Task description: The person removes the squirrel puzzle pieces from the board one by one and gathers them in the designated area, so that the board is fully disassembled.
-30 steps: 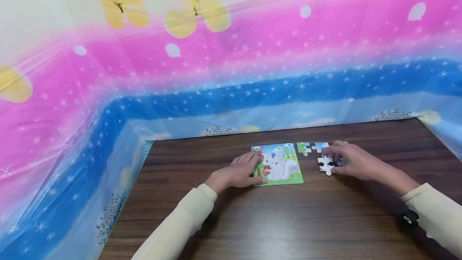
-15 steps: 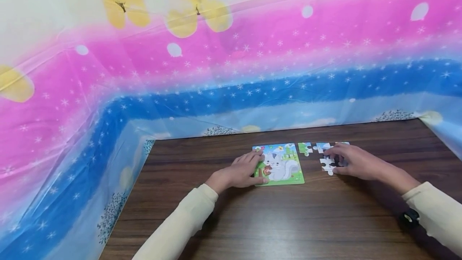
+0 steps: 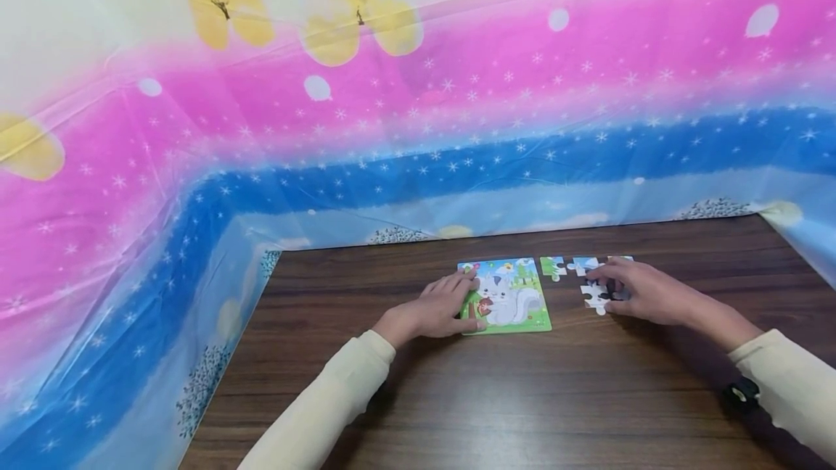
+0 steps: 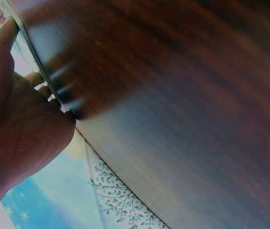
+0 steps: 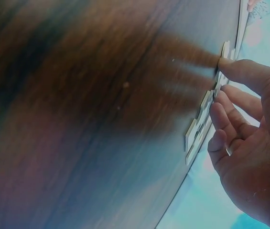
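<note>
In the head view my left hand rests on the left side of a squirrel jigsaw puzzle, its fingers and thumb spread over the picture. My right hand is at a white puzzle piece lying to the right of the puzzle, with fingers and thumb bent about it. The right wrist view shows the thumb and fingertips against a piece at the table surface. Behind it lie a green piece and a blue-and-white piece. Another piece is partly covered by my right hand.
The dark wooden table reaches back to a pink and blue cloth hanging along its far and left edges. Loose pieces lie flat near my right fingers in the right wrist view.
My right hand and the white puzzle piece have shifted very slightly to the right, away from the puzzle. My left hand stays on the puzzle.
</note>
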`<action>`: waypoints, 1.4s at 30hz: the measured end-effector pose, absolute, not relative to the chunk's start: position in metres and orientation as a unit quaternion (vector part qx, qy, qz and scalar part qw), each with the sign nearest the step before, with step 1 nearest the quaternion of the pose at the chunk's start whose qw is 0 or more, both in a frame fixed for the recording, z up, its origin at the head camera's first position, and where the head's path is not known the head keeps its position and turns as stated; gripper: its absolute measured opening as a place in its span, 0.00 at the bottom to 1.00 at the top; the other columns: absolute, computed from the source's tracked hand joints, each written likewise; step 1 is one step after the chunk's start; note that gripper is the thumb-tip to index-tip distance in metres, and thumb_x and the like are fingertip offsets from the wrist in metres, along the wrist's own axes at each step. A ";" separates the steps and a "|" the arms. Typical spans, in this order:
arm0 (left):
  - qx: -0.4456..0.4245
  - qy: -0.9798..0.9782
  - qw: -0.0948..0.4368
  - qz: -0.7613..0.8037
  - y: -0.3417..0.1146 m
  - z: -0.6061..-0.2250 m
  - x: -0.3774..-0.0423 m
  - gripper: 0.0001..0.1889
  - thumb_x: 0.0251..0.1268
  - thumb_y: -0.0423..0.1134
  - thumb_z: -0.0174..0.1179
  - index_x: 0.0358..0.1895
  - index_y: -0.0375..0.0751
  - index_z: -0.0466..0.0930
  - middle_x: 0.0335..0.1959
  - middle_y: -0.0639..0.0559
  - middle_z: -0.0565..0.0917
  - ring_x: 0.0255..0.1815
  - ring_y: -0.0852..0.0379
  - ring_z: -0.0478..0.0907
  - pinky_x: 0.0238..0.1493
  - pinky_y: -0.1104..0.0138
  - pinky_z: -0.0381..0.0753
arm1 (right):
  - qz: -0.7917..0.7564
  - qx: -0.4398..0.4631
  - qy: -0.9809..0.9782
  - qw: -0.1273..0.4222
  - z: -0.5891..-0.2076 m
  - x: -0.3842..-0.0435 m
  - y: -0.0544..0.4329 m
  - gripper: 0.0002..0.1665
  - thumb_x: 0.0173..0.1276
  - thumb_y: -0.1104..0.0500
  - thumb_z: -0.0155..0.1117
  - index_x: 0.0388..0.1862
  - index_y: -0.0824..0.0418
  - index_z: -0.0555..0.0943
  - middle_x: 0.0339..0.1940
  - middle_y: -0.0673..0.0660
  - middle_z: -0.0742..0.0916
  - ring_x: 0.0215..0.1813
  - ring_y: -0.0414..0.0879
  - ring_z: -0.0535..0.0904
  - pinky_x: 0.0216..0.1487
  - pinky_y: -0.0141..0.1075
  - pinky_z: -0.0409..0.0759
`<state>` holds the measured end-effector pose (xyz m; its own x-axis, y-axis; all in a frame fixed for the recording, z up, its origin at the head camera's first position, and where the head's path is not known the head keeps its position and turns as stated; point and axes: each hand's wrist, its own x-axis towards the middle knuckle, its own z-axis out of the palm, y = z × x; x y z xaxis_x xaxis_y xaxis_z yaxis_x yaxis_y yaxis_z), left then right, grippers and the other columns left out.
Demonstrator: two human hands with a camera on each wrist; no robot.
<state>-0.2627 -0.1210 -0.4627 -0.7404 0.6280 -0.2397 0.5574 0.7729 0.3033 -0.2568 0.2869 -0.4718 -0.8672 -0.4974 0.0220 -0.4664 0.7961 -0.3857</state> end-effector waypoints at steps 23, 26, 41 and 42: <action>0.316 0.927 0.172 0.106 -0.122 -0.468 -0.266 0.44 0.80 0.65 0.52 0.88 0.49 0.47 0.91 0.51 0.41 0.92 0.50 0.39 0.88 0.45 0.50 | -0.202 -0.279 0.939 -0.011 -0.469 -0.262 0.244 0.28 0.72 0.67 0.65 0.70 0.55 0.81 0.54 0.54 0.84 0.46 0.44 0.79 0.41 0.39 0.77; 0.311 0.929 0.172 0.102 -0.121 -0.471 -0.268 0.46 0.79 0.67 0.52 0.88 0.50 0.44 0.91 0.49 0.43 0.91 0.49 0.41 0.88 0.46 0.51 | -0.197 -0.292 0.936 -0.013 -0.470 -0.263 0.227 0.27 0.74 0.65 0.65 0.70 0.54 0.81 0.56 0.55 0.84 0.52 0.46 0.82 0.47 0.44 0.81; 0.290 0.943 0.151 0.069 -0.123 -0.462 -0.273 0.52 0.71 0.74 0.55 0.88 0.55 0.45 0.89 0.51 0.48 0.91 0.45 0.40 0.87 0.44 0.52 | -0.280 -0.353 0.888 0.088 -0.461 -0.263 0.141 0.24 0.77 0.56 0.67 0.70 0.55 0.80 0.61 0.55 0.84 0.58 0.49 0.83 0.58 0.50 0.84; 0.289 0.942 0.153 0.070 -0.123 -0.462 -0.272 0.52 0.71 0.74 0.55 0.88 0.54 0.44 0.89 0.51 0.48 0.91 0.46 0.39 0.88 0.44 0.51 | -0.283 -0.355 0.886 0.091 -0.460 -0.263 0.137 0.25 0.76 0.56 0.68 0.70 0.56 0.80 0.61 0.56 0.84 0.58 0.50 0.83 0.58 0.51 0.85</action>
<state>-0.2724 -0.1231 -0.4615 -0.7860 0.5662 -0.2480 0.5231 0.8231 0.2213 -0.2628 0.1374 -0.4599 -0.7315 -0.6806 0.0401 -0.5779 0.5877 -0.5662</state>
